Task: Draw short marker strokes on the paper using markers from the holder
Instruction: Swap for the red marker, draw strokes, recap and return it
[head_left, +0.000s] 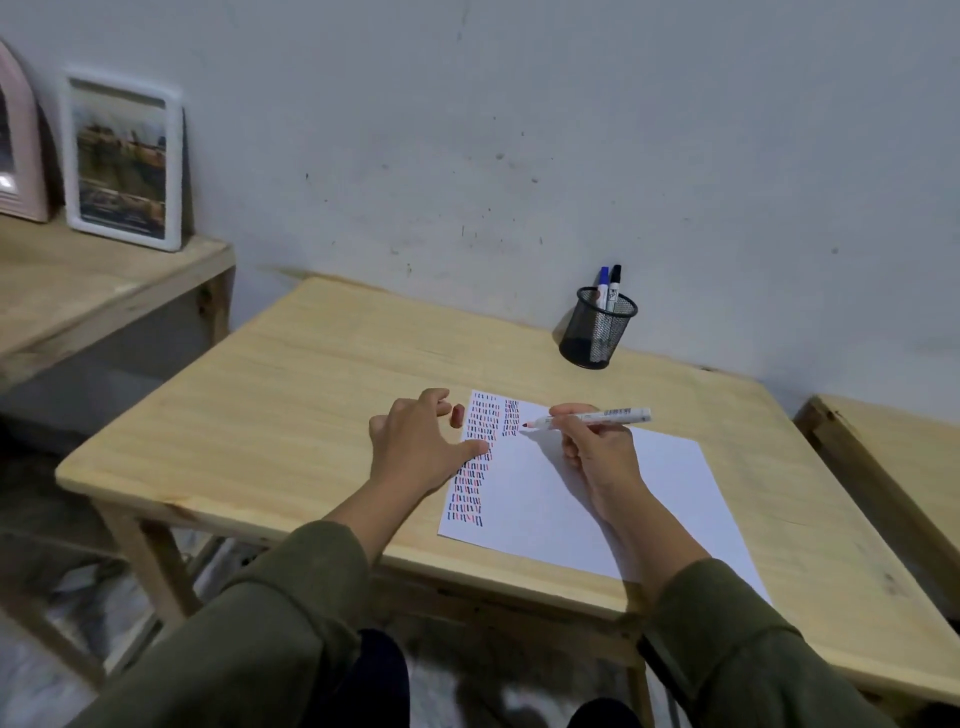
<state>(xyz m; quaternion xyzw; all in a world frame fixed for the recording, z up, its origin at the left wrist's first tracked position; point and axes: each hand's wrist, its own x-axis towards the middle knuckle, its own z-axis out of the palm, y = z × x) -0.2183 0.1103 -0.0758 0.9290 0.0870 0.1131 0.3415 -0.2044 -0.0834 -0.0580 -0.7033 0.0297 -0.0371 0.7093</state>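
Observation:
A white sheet of paper lies on the wooden table. Columns of short red, blue and black strokes fill its left side. My right hand grips an uncapped red marker, its tip touching the paper beside the second column of strokes. My left hand lies flat with fingers spread, the thumb pressing on the paper's left edge. A red marker cap lies by my left fingers. At the back of the table a black mesh holder contains a blue marker and a black marker.
A second wooden table stands at the right. A lower wooden shelf at the left carries a white picture frame and a pink frame. A grey wall rises right behind the table.

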